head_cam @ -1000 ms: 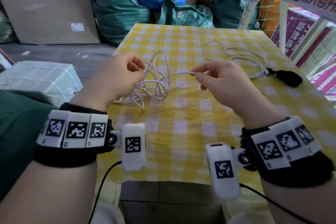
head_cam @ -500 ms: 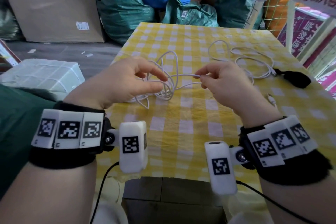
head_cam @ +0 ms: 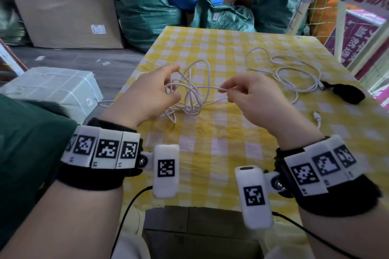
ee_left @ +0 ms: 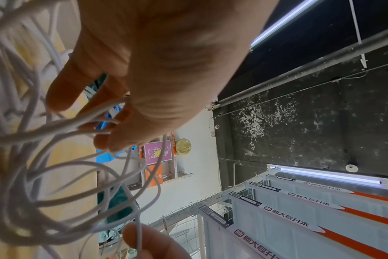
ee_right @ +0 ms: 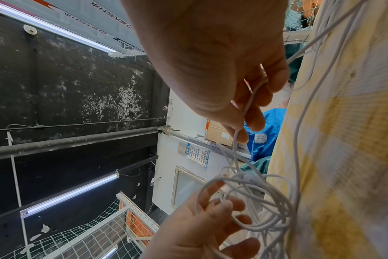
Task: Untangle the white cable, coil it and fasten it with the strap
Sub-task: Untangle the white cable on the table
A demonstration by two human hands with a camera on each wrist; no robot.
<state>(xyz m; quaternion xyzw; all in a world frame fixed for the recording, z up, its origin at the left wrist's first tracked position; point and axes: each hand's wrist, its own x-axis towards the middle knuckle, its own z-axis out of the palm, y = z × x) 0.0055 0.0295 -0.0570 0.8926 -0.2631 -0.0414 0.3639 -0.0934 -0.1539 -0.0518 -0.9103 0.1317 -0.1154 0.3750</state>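
Note:
The white cable (head_cam: 190,99) lies in a tangle on the yellow checked tablecloth (head_cam: 210,153), with looser loops (head_cam: 294,73) trailing to the right. One plug end (head_cam: 316,115) rests near the right edge. My left hand (head_cam: 177,82) is spread at the tangle's left side, and strands cross its fingers (ee_left: 113,136) without being gripped. My right hand (head_cam: 228,90) pinches one strand (ee_right: 236,138) between thumb and forefinger just right of the tangle and holds it off the cloth. The black strap (head_cam: 345,93) lies at the right, beside the loose loops.
A white wrapped package (head_cam: 52,90) sits on the floor to the left. A cardboard box (head_cam: 63,6) and green bags (head_cam: 147,10) stand behind the table. A white wire shelf rack (head_cam: 341,17) borders the right side. The table's front edge is close to my wrists.
My left hand released its pinch on the cable and spread its fingers into the tangle. My right hand kept its pinch on the strand.

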